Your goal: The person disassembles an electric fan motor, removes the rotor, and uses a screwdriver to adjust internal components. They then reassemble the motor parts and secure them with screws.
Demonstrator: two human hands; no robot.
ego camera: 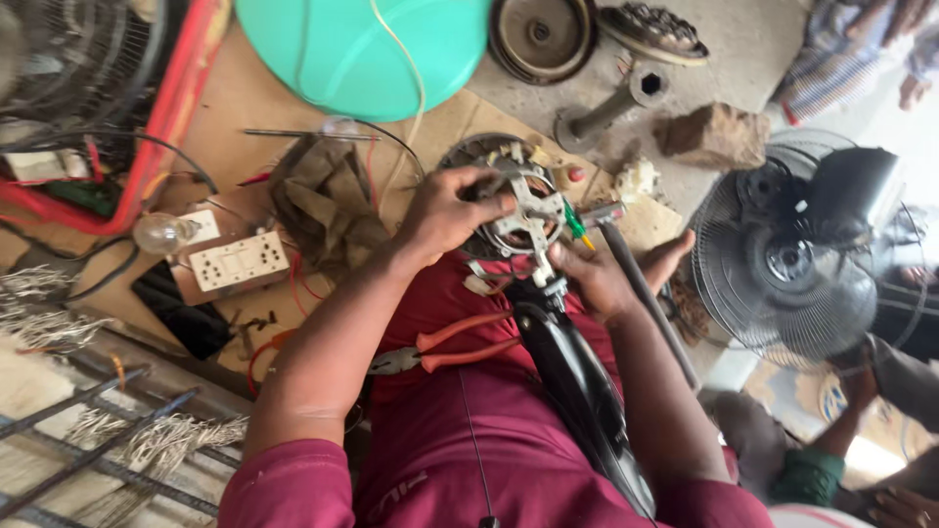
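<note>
Red-handled pliers point(445, 349) lie on the person's maroon-clad lap at lower centre. Just above, at frame centre, the left hand point(442, 210) grips the round fan motor point(511, 200), while the right hand point(593, 281) holds a green-tipped screwdriver point(577, 226) against its metal bracket.

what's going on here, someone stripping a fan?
A seated person holds a fan motor over their lap. The left hand grips its top edge; the right hand works at its lower side beside a green-handled screwdriver. Red-handled pliers lie on the lap. A caged fan stands to the right, a socket board to the left.
</note>
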